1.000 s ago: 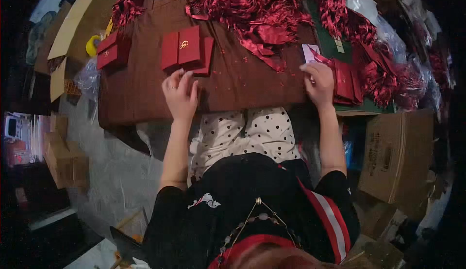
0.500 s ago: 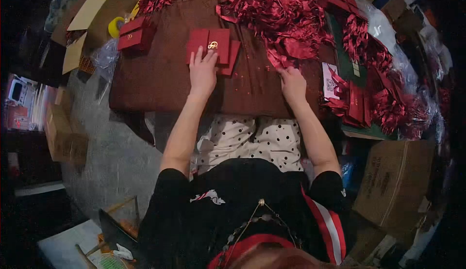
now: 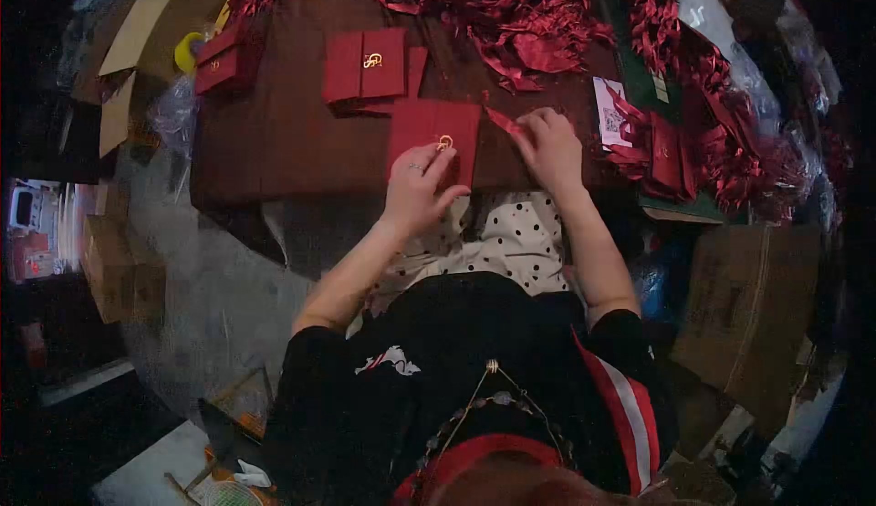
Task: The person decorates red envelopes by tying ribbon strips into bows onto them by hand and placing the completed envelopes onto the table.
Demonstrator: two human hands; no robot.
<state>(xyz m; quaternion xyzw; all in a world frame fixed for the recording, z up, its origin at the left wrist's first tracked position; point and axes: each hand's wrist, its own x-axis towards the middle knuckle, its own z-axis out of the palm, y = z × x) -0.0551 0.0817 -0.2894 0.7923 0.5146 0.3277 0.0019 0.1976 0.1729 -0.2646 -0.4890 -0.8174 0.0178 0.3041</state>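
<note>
My left hand lies on a flat red envelope with a gold emblem, near the table's front edge. Its fingers rest on the face of the envelope and the thumb sticks out to the side. To the right, my right hand pinches a red ribbon, whose loose end points up and left toward the envelope. Behind my left hand sits a small stack of matching red envelopes. A large tangled heap of shiny red ribbons covers the back of the table.
Another stack of red envelopes stands at the table's left, beside a yellow tape roll. At right are a white card with a QR code, more red ribbon bunches and clear plastic wrap. Cardboard boxes flank me on the floor.
One red envelope has slid from the stack toward me under my left hand. My right hand has drawn a ribbon out from the heap.
</note>
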